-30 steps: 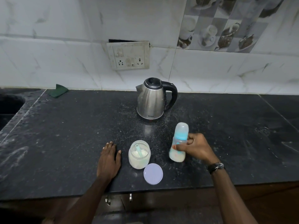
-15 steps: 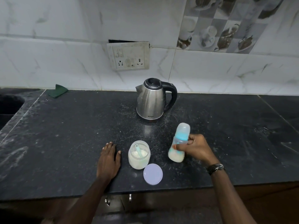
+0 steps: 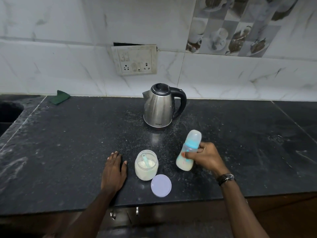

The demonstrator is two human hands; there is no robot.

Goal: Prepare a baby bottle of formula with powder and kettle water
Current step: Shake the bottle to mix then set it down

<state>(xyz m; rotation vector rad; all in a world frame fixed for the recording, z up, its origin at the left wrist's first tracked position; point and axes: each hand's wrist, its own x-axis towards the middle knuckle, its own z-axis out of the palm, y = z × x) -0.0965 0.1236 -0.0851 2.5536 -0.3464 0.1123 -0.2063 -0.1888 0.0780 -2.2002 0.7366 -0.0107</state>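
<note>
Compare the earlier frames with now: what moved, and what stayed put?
The right hand keeps its grip on the baby bottle, which has tilted further, cap leaning right. The left hand stays flat on the counter; powder jar, lid and kettle are unmoved.

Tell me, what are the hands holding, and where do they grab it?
The right hand holds the baby bottle around its middle, just below the blue collar, tilted. The left hand holds nothing; it lies flat on the countertop.
</note>
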